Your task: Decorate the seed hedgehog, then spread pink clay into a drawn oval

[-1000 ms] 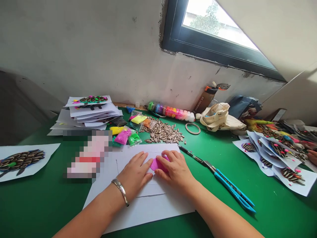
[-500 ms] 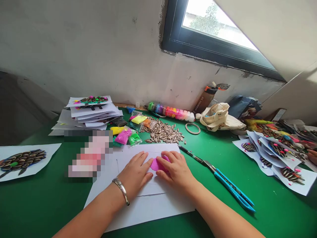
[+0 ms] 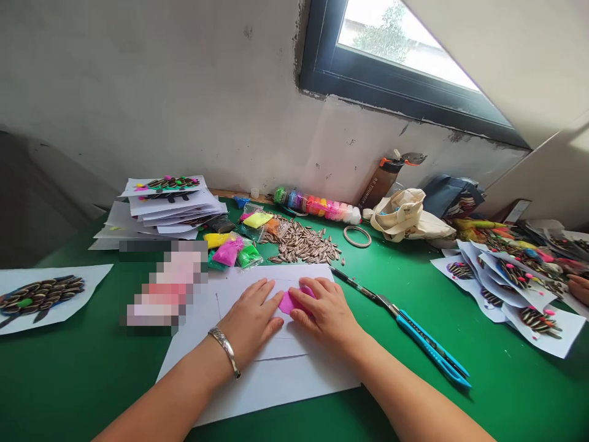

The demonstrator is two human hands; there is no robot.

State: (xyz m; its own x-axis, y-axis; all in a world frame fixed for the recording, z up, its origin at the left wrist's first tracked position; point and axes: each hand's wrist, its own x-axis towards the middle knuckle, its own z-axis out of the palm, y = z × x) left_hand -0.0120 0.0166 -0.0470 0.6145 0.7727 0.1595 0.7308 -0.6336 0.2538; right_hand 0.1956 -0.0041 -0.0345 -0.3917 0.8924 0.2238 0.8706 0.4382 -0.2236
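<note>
A flattened patch of magenta modelling clay (image 3: 286,303) lies on a small white sheet of paper (image 3: 284,348), which rests on a larger white sheet (image 3: 276,396). My right hand (image 3: 324,310) is spread over the clay, its fingers pressing on the right side and covering part of it. Beside it, my left hand (image 3: 251,316) lies flat on the paper with fingers stretched out. The left index fingertip touches the clay's left edge or comes very near it; I cannot tell which. A silver bracelet (image 3: 224,352) circles my left wrist.
A blue utility knife (image 3: 432,350) and a black pen (image 3: 352,281) lie right of the paper. Behind are sunflower seeds (image 3: 306,244), bagged clay (image 3: 229,250) and a tape roll (image 3: 357,236). Seed pictures are stacked left (image 3: 172,209) and right (image 3: 515,276). Another person's hand (image 3: 578,288) shows at the right edge.
The view has shifted very slightly. Both hands stay in nearly the same place on the paper and clay.
</note>
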